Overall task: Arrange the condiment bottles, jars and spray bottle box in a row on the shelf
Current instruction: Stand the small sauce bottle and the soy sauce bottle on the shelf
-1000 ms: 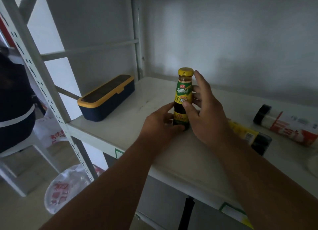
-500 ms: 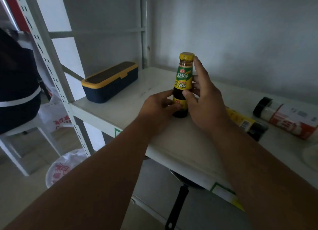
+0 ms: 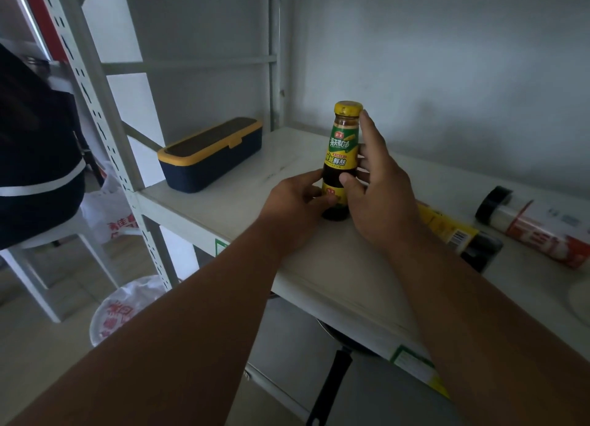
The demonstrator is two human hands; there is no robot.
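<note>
Fingers of the left hand (image 3: 295, 199) and right hand (image 3: 378, 189) are gripping the upright sauce bottle (image 3: 341, 157), standing mid-shelf (image 3: 319, 266) near the front edge; releasing gently, base flat, should be keeping it steady.

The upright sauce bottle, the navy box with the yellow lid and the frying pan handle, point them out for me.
sauce bottle (image 3: 341, 151), head view, on its green and yellow label.
navy box (image 3: 217, 167), head view, on its long side wall.
frying pan handle (image 3: 329, 390), head view, midway along the black handle.
</note>
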